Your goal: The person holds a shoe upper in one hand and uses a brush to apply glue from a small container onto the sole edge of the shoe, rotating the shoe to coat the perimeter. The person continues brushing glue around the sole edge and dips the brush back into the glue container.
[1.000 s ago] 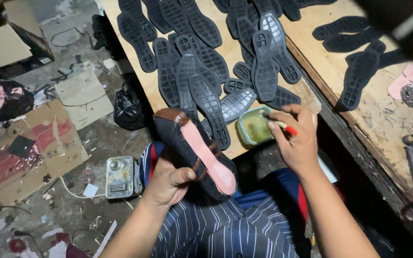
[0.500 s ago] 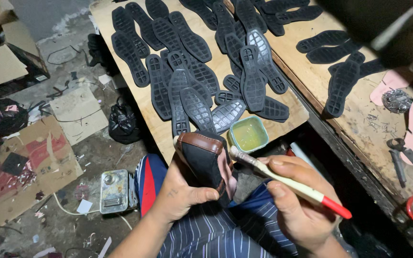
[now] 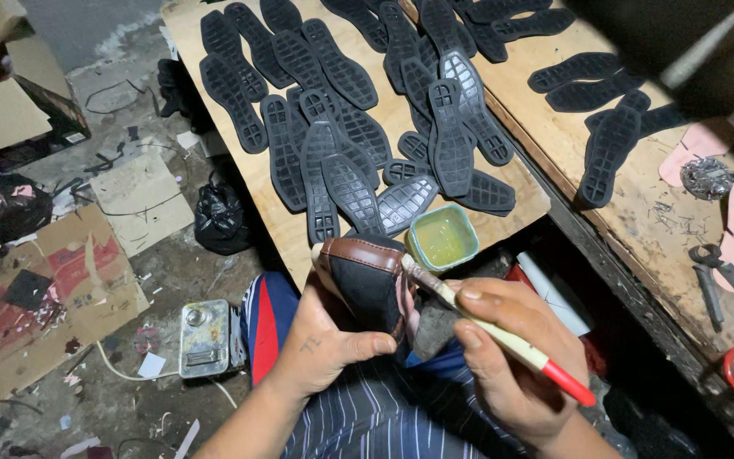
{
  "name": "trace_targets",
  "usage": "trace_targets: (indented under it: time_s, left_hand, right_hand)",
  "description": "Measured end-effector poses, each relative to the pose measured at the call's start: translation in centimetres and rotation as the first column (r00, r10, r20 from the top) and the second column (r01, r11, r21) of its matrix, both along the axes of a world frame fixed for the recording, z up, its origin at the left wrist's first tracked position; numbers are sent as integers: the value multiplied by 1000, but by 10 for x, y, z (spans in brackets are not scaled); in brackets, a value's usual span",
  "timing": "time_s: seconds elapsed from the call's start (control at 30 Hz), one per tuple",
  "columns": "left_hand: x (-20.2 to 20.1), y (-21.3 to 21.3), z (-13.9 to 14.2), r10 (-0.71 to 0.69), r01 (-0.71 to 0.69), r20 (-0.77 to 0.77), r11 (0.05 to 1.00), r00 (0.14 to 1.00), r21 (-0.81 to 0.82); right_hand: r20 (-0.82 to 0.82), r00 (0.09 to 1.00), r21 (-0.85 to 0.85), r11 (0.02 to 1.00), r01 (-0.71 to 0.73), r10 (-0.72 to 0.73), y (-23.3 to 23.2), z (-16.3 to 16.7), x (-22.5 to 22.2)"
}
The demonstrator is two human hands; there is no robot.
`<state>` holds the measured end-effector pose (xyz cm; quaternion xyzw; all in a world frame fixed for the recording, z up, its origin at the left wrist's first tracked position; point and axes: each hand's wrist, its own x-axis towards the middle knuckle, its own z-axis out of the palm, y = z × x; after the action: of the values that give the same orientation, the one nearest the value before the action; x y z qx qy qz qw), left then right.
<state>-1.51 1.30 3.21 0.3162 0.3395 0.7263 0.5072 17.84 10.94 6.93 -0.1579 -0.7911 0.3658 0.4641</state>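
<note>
Plywood board (image 3: 252, 183) of ridged rubber soles (image 3: 452, 136); leather shoe (image 3: 367, 285), brush (image 3: 494, 331) in hands.

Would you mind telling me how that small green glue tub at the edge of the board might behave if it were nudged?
The green glue tub looks small and shallow, so probably light and easily slid. It sits near the wooden board's front edge, so a push might send it off. Its yellowish liquid, with no lid, would likely spill if tipped.

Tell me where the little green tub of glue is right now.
In the head view, the green tub sits at the near edge of the wooden board, just beyond the brush in the right hand, beside the black soles.
</note>
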Motion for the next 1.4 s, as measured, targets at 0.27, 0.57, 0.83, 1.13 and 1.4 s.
trace_targets:
  time_s: [0.27, 0.57, 0.83, 1.13, 1.4]
  left_hand:
    - [1, 0, 5, 21, -21, 3, 1000, 1000, -4]
    - [3, -1, 3, 86, -88, -63, 996, 994, -21]
    - [8, 0, -8, 117, -114, 56, 991, 992, -64]
    - [7, 0, -3, 95, -96, -31, 995, 995, -14]
    - [6, -1, -3, 112, -114, -45, 993, 993, -29]
  right_hand:
    - [53, 998, 108, 993, -39, 33, 1, 9, -5]
    - [73, 997, 184, 983, -28, 15, 0, 15, -13]
    - [124, 992, 258, 966, -34, 1, 2, 21, -16]
    - [84, 994, 259, 965, 43, -67, 2, 14, -20]
    - [93, 995, 210, 977, 17, -37, 0, 19, -20]
